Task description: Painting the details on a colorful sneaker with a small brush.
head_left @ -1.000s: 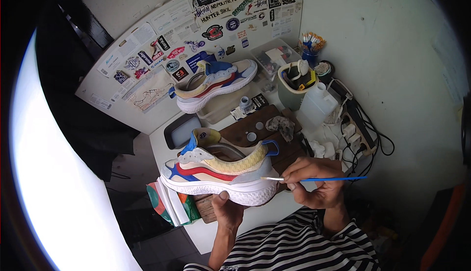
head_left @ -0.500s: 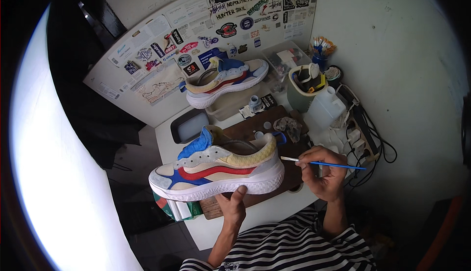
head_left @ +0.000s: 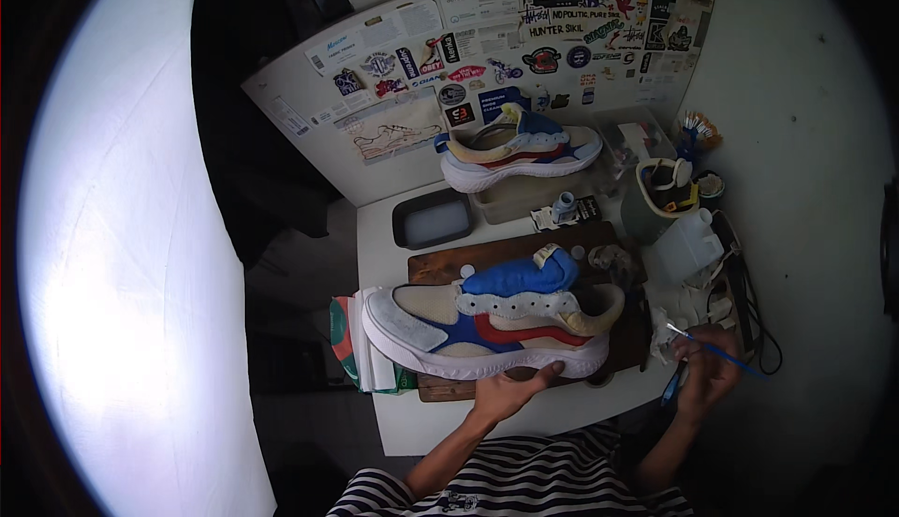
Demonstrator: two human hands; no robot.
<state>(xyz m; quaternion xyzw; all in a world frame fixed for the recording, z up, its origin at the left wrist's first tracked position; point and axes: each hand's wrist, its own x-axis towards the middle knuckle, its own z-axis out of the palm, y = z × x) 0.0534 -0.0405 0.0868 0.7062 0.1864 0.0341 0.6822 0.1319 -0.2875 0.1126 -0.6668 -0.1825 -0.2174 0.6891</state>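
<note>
The sneaker [head_left: 496, 330] is lying to the left of the right hand [head_left: 709, 374], its long axis running left to right — toe pointing left, heel facing right, so the heel end is sitting closer to that hand. The left hand [head_left: 510, 393] is the nearer one since it's actually touching: it's gripping the sole from the near side, thumb showing, the other fingers hiding underneath. The right hand is pinching a thin blue brush [head_left: 700, 341], pale tip aiming left and far, not touching the heel. The shoe's being held over the dark wooden board [head_left: 435, 262] — can't tell if they're touching. It's showing cream mesh, a pale grey toe and eyelet panel, a wavy red side stripe, blue patches, a puffy blue tongue sticking up, empty lace holes and a chunky white sole.
</note>
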